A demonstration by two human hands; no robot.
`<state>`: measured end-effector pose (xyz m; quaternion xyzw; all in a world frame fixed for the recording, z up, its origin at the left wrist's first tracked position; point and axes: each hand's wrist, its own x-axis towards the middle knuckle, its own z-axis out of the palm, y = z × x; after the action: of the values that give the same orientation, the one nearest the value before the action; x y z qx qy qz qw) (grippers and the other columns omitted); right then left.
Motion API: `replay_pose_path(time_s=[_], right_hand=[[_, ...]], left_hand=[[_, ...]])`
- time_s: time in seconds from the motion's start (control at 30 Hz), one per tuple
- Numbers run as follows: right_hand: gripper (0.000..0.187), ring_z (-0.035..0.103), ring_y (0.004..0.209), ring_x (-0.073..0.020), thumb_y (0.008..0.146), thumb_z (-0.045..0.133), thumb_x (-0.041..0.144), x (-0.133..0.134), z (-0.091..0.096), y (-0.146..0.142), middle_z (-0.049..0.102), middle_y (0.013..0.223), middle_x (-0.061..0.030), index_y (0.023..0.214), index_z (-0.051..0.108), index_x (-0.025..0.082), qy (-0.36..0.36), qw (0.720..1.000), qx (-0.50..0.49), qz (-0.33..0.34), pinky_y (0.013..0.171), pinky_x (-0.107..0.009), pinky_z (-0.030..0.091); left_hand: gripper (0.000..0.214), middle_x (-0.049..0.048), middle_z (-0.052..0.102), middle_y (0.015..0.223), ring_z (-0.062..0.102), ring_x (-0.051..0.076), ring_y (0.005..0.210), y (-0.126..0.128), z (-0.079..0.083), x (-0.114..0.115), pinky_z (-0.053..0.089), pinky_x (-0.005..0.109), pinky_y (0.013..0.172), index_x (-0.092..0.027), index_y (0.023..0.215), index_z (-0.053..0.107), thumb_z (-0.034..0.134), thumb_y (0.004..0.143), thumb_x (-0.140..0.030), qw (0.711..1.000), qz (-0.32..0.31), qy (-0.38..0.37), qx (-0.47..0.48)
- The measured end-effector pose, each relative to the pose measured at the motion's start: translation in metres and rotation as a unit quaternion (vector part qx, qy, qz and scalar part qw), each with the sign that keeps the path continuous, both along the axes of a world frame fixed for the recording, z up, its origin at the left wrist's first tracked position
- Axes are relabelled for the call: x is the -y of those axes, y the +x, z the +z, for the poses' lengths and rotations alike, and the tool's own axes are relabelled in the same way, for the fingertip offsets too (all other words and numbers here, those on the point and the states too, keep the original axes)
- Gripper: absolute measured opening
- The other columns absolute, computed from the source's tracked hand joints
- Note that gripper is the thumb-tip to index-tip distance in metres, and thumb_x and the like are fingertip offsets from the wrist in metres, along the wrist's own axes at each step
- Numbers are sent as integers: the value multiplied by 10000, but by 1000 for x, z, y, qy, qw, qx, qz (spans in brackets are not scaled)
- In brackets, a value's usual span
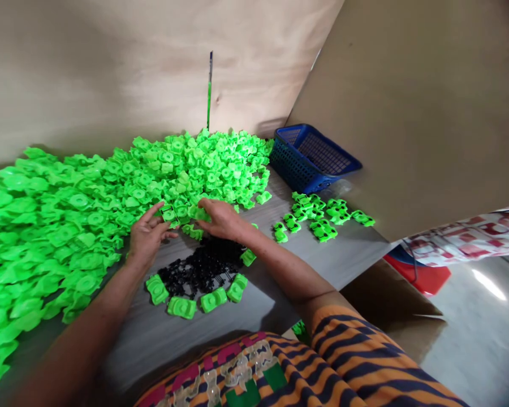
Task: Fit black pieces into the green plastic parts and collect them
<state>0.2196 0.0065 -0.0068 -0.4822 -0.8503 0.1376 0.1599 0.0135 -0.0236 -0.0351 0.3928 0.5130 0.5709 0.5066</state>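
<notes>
My left hand [147, 234] is at the front edge of a large heap of bright green plastic toy car bodies [131, 175]. Its fingers are spread, with the tips close to one body at the heap's edge. Just to the right, my right hand [220, 219] reaches in with bent fingers around a green toy car body [199, 213], which they partly hide. Below both hands lies a pile of small black wheel-and-axle parts [199, 265]. Several green car bodies [181, 307] curve in a row along its near side.
A blue plastic basket [299, 164] stands at the back right. Several green cars with black wheels [323, 230] lie in front of it. Wooden panels [254, 62] rise behind and at the right. Beyond the table's right edge are a cardboard box [390, 294] and a red item [428, 278].
</notes>
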Motion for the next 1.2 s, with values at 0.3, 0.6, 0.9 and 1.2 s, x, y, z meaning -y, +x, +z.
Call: replay_pose_path(time_s=[0.3,0.6,0.9,1.2], right_hand=[[317,606,830,-138,950,663,330,3,-4,-2,694,994,-33,1216,612,166,-55,955,-291,11,760,-247,461],[116,518,580,-78,844,680,224,4,-4,-13,547,627,91,910,595,183,-227,865,-445,51,581,-190,407],[198,540,519,-83,755,701,281,24,6,34,599,632,73,907,618,186,-250,827,-500,-58,493,-194,451],[236,595,792,-194,768,624,64,20,32,221,658,800,-71,976,710,136,135,901,-85,-404,850,-397,483]], left_hand=[[755,6,731,856,687,144,600,11,14,15,600,266,572,-163,1276,691,862,545,-236,998,-56,13,-10],[769,-42,689,750,707,161,611,23,28,38,629,297,630,-204,1331,671,886,594,-249,993,-118,17,-23],[891,113,762,1140,767,206,751,26,26,45,640,298,613,-226,1475,557,875,649,-339,982,-165,39,-80],[560,101,768,1052,719,170,676,17,31,34,579,249,526,-168,1188,735,790,651,-320,986,-75,83,-128]])
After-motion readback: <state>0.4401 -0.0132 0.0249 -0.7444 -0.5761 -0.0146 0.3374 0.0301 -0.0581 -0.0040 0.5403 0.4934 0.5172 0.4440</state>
